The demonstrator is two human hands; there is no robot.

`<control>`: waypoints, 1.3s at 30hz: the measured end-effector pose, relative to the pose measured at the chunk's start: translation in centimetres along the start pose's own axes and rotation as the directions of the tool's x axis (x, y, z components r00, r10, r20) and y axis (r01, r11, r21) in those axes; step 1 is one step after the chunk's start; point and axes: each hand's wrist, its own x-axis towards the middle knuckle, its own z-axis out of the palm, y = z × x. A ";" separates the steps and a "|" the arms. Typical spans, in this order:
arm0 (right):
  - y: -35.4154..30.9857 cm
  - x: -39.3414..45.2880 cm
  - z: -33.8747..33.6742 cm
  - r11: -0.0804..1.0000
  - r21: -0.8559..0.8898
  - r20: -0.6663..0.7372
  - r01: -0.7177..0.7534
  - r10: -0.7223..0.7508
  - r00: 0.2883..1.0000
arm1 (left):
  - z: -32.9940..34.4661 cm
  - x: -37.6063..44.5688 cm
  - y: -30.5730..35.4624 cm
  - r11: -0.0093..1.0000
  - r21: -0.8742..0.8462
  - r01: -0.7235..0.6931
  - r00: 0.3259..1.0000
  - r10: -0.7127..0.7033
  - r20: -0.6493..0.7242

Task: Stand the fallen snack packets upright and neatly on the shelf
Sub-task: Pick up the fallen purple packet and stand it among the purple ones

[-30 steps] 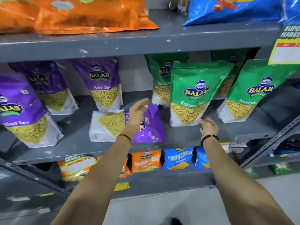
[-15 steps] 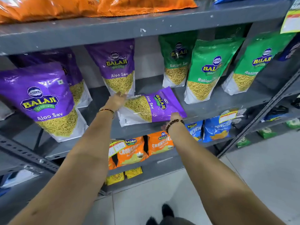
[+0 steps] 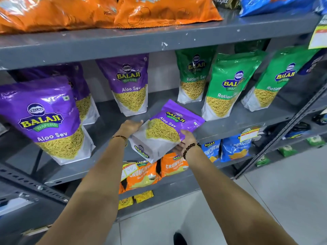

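Two bare forearms reach in from the near edge w/ both hands clamped on one purple Aloo Sev packet (image 3: 166,131). Left hand (image 3: 130,127) grips its left side near the white bottom; thin bangle (image 3: 120,137) on that wrist. Right hand (image 3: 185,140) holds the lower right edge from beneath; dark bead bracelet (image 3: 190,148) on the wrist. Packet is tilted, purple top pointing up-right and far, white base toward the camera, held at the front edge of the middle shelf (image 3: 109,124); can't tell if any part touches the shelf.

Below the hands, on the lower shelf (image 3: 177,181): orange Crunchem packs (image 3: 141,175) and, to the right, blue Crunchem packs (image 3: 235,149).

On the middle shelf, left & near: large purple Aloo Sev packet (image 3: 44,117) standing upright, another partly hidden behind it. Further back, centre: upright purple packet (image 3: 129,84). Right of it: three green Ratlami Sev packets (image 3: 228,85), all upright, the two right ones leaning a bit.

Top shelf (image 3: 159,41), farthest: orange bags (image 3: 106,11) lying flat, blue bag (image 3: 276,4) at right. Yellow price tag (image 3: 318,36) hangs at the far right edge.
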 end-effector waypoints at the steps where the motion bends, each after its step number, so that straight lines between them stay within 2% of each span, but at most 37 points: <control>1: 0.0 0.1 -0.4 0.999 -0.020 0.015 0.026 -0.025 1.000 | 0.5 -0.2 0.1 0.998 -0.055 -0.016 0.999 0.018 0.043; 5: 0.0 0.3 -1.5 0.991 -0.073 0.091 0.112 -0.105 0.990 | 1.3 -0.8 -0.1 0.989 -0.139 0.041 0.988 -0.020 0.154; 9: -1.0 -0.1 -2.1 0.973 -0.124 0.179 0.192 -0.169 0.969 | 1.6 -2.3 -1.1 0.904 -0.401 0.148 0.957 -0.028 0.289; 12: -2.2 -0.8 -2.9 0.937 -0.198 0.309 0.289 -0.220 0.925 | 1.9 -3.8 -2.6 0.792 -0.580 0.191 0.913 0.073 0.401; 14: -3.2 -1.8 -3.3 0.921 -0.210 0.409 0.329 -0.222 0.885 | 1.8 -5.0 -3.6 0.750 -0.640 0.164 0.885 0.174 0.431; 19: -5.3 -4.0 -3.9 0.909 -0.191 0.577 0.371 -0.202 0.791 | 0.6 -8.6 -4.2 0.749 -0.660 0.048 0.839 0.328 0.434; 24: -6.4 -5.5 -3.8 0.927 -0.115 0.749 0.357 -0.155 0.644 | -1.2 -10.6 -3.5 0.731 -0.681 -0.042 0.787 0.445 0.428; 29: -6.9 -4.8 -3.3 0.932 -0.098 0.823 0.350 -0.122 0.555 | -2.5 -11.4 -3.3 0.731 -0.674 -0.111 0.741 0.512 0.434; 31: -6.7 -4.3 -2.9 0.929 -0.101 0.815 0.357 -0.129 0.565 | -2.7 -11.3 -3.4 0.732 -0.669 -0.127 0.772 0.496 0.396; 35: -6.5 -3.4 -1.1 0.887 -0.122 0.720 0.446 -0.230 0.654 | -2.4 -9.4 -4.1 0.713 -0.676 -0.184 0.873 0.435 0.220; 39: -6.2 -2.1 1.7 0.827 -0.106 0.628 0.552 -0.375 0.682 | -2.6 -7.4 -3.5 0.684 -0.679 -0.267 0.912 0.406 0.051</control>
